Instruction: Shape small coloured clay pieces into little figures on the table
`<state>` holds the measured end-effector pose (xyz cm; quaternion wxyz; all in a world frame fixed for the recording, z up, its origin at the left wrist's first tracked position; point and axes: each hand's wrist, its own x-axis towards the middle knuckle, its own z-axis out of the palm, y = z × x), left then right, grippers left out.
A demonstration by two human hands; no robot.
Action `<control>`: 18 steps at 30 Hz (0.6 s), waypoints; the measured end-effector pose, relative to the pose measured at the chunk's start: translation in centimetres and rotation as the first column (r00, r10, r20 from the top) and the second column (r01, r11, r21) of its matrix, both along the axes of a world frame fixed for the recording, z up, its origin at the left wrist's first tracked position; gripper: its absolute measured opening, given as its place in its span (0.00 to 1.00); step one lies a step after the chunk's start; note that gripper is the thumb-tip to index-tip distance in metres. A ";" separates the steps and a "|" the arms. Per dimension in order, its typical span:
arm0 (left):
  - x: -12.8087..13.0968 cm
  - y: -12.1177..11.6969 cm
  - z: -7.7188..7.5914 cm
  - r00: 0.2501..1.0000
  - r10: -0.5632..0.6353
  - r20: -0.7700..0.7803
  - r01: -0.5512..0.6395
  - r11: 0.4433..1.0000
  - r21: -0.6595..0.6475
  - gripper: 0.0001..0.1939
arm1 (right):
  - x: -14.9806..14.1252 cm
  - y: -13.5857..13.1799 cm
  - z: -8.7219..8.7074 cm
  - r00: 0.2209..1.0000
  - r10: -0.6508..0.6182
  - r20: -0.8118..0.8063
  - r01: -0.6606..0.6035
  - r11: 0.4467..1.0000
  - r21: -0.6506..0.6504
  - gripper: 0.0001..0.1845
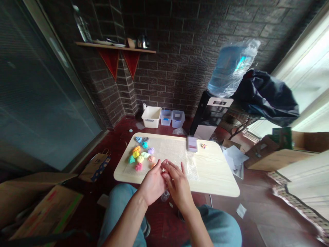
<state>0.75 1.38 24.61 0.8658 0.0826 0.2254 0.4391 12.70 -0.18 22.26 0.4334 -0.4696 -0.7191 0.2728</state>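
Over the near edge of a small pale table [217, 171], my two hands meet. My left hand [155, 183] has its palm turned up, and its fingers curl in against the other hand. My right hand [177, 181] lies across it, fingers bent over the left fingers and thumb raised. Something small and pale may sit between the fingertips, too hidden to name. On a clear bubble-wrap sheet [169, 147] to the left are several soft clay-like lumps, among them a pink lump [138, 166], a green lump [131, 159] and a yellow lump [135, 154].
A small box with a blurred face [192, 143] and a little multicoloured piece [204, 146] are on the table's far right. Behind stand a white bin [151, 117] and clear bins [178, 119]. A water dispenser [212, 113] is beyond; cardboard boxes [285, 156] sit right.
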 end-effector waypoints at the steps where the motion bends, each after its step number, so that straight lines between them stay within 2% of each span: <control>1: 0.0 -0.1 0.0 1.000 -0.024 0.018 0.023 1.000 0.020 0.16 | 0.0 -0.1 0.2 0.996 -0.038 -0.081 0.036 0.999 -0.019 0.15; 4: -0.1 -0.6 -0.1 0.998 -0.063 -0.012 0.064 0.993 0.102 0.19 | 0.3 -0.2 0.5 0.902 -0.225 -0.368 0.171 0.970 -0.174 0.17; 7: -0.2 -1.0 -0.2 0.984 -0.051 -0.168 0.078 0.984 0.158 0.23 | 0.9 0.0 0.4 0.749 -0.349 -0.563 0.172 0.923 -0.344 0.23; 10: -0.2 -1.2 -0.4 0.949 -0.013 -0.314 0.071 0.982 0.175 0.25 | 1.3 0.5 0.2 0.618 -0.336 -0.711 0.050 0.919 -0.391 0.24; 12: -0.3 -1.2 -0.6 0.932 0.026 -0.362 0.042 0.983 0.178 0.24 | 1.3 0.8 0.2 0.560 -0.306 -0.770 -0.020 0.924 -0.382 0.24; 18: -0.1 -1.4 -1.0 0.910 0.075 -0.409 0.006 0.981 0.192 0.18 | 0.8 0.8 0.5 0.502 -0.301 -0.811 -0.083 0.917 -0.391 0.22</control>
